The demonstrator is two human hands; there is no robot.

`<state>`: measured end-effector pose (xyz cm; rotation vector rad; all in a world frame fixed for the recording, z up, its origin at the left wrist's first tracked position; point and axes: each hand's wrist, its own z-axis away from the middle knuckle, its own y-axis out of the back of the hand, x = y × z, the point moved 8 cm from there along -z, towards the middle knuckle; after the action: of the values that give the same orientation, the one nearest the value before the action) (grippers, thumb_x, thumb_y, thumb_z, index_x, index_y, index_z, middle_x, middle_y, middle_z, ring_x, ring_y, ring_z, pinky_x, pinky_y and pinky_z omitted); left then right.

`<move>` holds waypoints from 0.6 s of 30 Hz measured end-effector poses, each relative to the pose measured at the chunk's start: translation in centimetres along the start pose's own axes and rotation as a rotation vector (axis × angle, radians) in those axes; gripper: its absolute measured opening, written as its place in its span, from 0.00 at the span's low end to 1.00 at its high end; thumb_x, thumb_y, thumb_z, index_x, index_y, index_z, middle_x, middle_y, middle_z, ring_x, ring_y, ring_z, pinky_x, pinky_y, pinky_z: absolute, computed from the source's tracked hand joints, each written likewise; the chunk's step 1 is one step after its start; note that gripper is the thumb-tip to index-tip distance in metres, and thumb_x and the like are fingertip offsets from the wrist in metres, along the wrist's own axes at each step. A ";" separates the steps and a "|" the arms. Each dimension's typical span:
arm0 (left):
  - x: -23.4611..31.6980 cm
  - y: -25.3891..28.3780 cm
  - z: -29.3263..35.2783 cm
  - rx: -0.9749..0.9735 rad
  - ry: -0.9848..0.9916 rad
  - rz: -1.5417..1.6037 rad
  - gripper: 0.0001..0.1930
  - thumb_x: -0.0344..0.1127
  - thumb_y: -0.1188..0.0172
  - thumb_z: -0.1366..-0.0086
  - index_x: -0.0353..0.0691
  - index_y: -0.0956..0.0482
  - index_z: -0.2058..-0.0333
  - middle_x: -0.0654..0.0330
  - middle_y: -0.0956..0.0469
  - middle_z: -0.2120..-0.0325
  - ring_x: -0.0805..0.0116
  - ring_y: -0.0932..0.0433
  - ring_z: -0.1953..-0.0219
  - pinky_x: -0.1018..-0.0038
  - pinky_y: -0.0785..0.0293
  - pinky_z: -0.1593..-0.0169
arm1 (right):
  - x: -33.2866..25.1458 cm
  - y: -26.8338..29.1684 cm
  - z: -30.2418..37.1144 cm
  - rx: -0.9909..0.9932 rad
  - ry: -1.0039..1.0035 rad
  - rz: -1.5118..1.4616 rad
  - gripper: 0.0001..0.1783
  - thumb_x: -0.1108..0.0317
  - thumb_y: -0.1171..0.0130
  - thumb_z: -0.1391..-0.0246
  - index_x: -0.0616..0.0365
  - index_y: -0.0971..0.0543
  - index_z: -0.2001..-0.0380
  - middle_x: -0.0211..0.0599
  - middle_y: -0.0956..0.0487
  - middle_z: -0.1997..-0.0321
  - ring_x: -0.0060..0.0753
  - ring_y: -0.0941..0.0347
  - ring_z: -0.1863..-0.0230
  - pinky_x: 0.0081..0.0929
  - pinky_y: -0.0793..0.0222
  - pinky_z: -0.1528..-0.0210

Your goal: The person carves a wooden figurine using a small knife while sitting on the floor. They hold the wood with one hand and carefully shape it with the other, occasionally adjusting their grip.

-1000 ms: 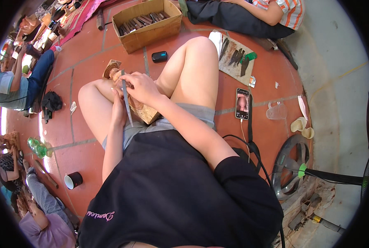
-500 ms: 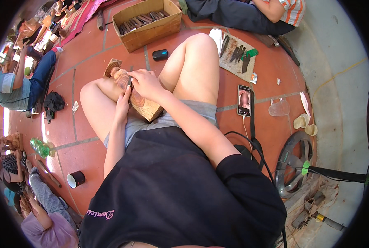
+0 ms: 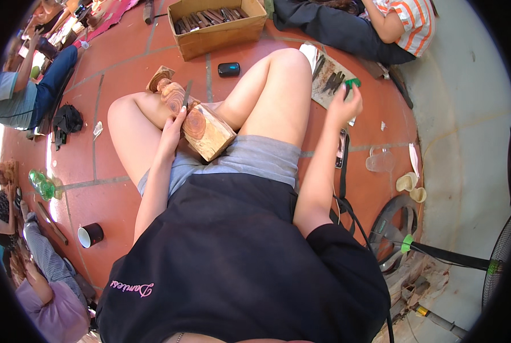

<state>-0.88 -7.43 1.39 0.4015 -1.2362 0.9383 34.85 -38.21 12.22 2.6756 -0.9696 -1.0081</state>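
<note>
A partly carved wooden block point(image 3: 207, 130) rests on my lap between my bare knees. My left hand point(image 3: 172, 130) grips its left side. A thin dark chisel point(image 3: 187, 93) sticks up beside the carved end, just above that hand; whether the hand pins it I cannot tell. My right hand point(image 3: 347, 104) is stretched out to the right over a cloth of carving tools point(image 3: 327, 74) on the floor, and it is closed on a green-handled tool point(image 3: 353, 83).
A cardboard box of chisels point(image 3: 218, 26) stands ahead, with a small black case point(image 3: 228, 69) before it. A phone point(image 3: 342, 150), a plastic cup point(image 3: 379, 163) and a fan point(image 3: 438, 257) lie to my right. A mug point(image 3: 89, 234) sits left. Other people sit around.
My right hand left the wooden block and swung right to the tool cloth, where it now holds a green-handled tool. The left hand stays on the block.
</note>
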 end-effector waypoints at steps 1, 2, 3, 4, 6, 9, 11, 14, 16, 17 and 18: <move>0.2 -0.1 0.1 -0.001 0.009 -0.006 0.28 0.50 0.47 0.31 0.29 0.33 0.45 0.56 0.26 0.52 0.72 0.28 0.50 0.76 0.33 0.45 | 3.6 0.0 1.2 -0.147 -0.101 0.232 0.32 0.52 0.33 0.52 0.59 0.27 0.48 0.45 0.25 0.47 0.46 0.29 0.47 0.44 0.37 0.45; 0.2 0.2 0.0 0.012 0.001 -0.011 0.28 0.50 0.47 0.31 0.30 0.33 0.46 0.57 0.26 0.53 0.72 0.27 0.51 0.76 0.33 0.46 | 7.0 0.4 3.0 -0.292 -0.201 0.465 0.42 0.46 0.31 0.56 0.58 0.32 0.42 0.48 0.28 0.42 0.49 0.33 0.41 0.52 0.41 0.41; -0.1 0.4 -0.1 0.025 -0.005 -0.015 0.28 0.51 0.47 0.31 0.30 0.33 0.46 0.57 0.25 0.53 0.72 0.27 0.52 0.76 0.32 0.46 | 10.5 0.6 5.2 -0.425 -0.349 0.586 0.51 0.43 0.30 0.60 0.59 0.40 0.38 0.49 0.33 0.38 0.49 0.39 0.37 0.58 0.48 0.38; -0.3 0.6 -0.2 0.038 -0.009 -0.022 0.28 0.51 0.47 0.31 0.30 0.32 0.46 0.57 0.25 0.54 0.72 0.27 0.52 0.76 0.32 0.47 | 13.5 1.0 7.7 -0.559 -0.499 0.709 0.61 0.39 0.30 0.63 0.59 0.47 0.34 0.49 0.38 0.33 0.50 0.44 0.33 0.64 0.56 0.35; -0.1 0.5 0.1 0.049 0.035 -0.049 0.27 0.52 0.46 0.32 0.32 0.32 0.47 0.58 0.25 0.55 0.73 0.27 0.54 0.77 0.31 0.49 | 15.7 1.9 11.2 -0.701 -0.467 0.789 0.66 0.39 0.29 0.63 0.62 0.55 0.32 0.49 0.45 0.29 0.51 0.50 0.30 0.69 0.67 0.34; 0.1 0.5 0.3 0.065 0.023 -0.051 0.27 0.52 0.46 0.32 0.33 0.31 0.48 0.59 0.24 0.57 0.74 0.27 0.56 0.78 0.31 0.52 | 16.3 2.4 13.3 -0.702 -0.490 0.732 0.66 0.40 0.29 0.63 0.65 0.54 0.32 0.47 0.40 0.31 0.50 0.49 0.30 0.67 0.69 0.33; 0.2 0.3 0.4 0.057 0.015 -0.048 0.27 0.53 0.46 0.32 0.33 0.31 0.48 0.59 0.24 0.57 0.74 0.27 0.56 0.78 0.31 0.52 | 18.0 2.5 13.5 -0.607 -0.474 0.727 0.65 0.41 0.29 0.63 0.63 0.54 0.32 0.45 0.37 0.33 0.49 0.47 0.31 0.65 0.67 0.33; 0.3 0.4 0.3 0.054 0.020 -0.060 0.28 0.53 0.46 0.33 0.32 0.32 0.48 0.58 0.24 0.56 0.73 0.27 0.56 0.78 0.31 0.52 | 18.7 2.8 13.4 -0.521 -0.484 0.664 0.63 0.42 0.28 0.64 0.61 0.51 0.33 0.43 0.33 0.36 0.47 0.43 0.34 0.60 0.64 0.35; 0.0 0.8 0.2 0.071 0.018 -0.063 0.29 0.53 0.45 0.33 0.31 0.32 0.47 0.57 0.25 0.56 0.73 0.27 0.55 0.78 0.31 0.52 | 18.4 2.9 13.2 -0.521 -0.518 0.615 0.61 0.43 0.27 0.66 0.59 0.48 0.34 0.40 0.31 0.38 0.46 0.41 0.36 0.57 0.63 0.35; -0.1 1.0 0.1 0.074 0.021 -0.070 0.29 0.53 0.45 0.33 0.30 0.32 0.47 0.57 0.25 0.56 0.73 0.27 0.55 0.77 0.31 0.51 | 18.3 3.0 13.0 -0.539 -0.546 0.595 0.60 0.43 0.26 0.67 0.59 0.46 0.36 0.39 0.31 0.38 0.46 0.40 0.37 0.56 0.62 0.36; 0.1 0.9 0.3 0.073 0.028 -0.079 0.30 0.53 0.45 0.33 0.30 0.33 0.47 0.56 0.25 0.55 0.72 0.27 0.54 0.77 0.31 0.51 | 18.2 3.2 12.8 -0.555 -0.576 0.580 0.59 0.43 0.25 0.68 0.58 0.44 0.37 0.38 0.31 0.38 0.45 0.40 0.37 0.54 0.62 0.36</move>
<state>-1.77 -7.11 1.38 0.4901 -1.1552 0.9209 35.54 -50.48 -6.61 1.5478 -1.2155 -1.6150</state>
